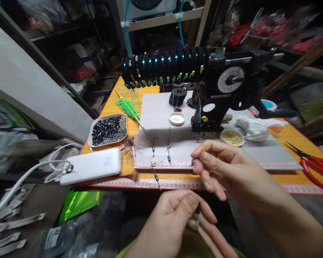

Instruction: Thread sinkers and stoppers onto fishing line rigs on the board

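Note:
My left hand (174, 218), low in front of the table edge, is closed with thumb against fingers. A small dark fishing-rig piece (197, 211) with a shiny end shows between its fingers. Above it and to the right, my right hand (226, 166) pinches thumb to index finger near the board's front edge; what it holds is too fine to make out. Short rigs with black barrel-shaped weights, such as one rig (156, 177), lie at the front of the white board (156, 118). A black winding machine (231, 82) carries spools of line with coloured beads.
At the left are a tray of black weights (107, 129), a white power bank (94, 165) with a cable, and a green bristly stick (127, 108). A small white dish (177, 118), a bowl of gold bits (232, 137) and red-handled pliers (316, 168) lie further right.

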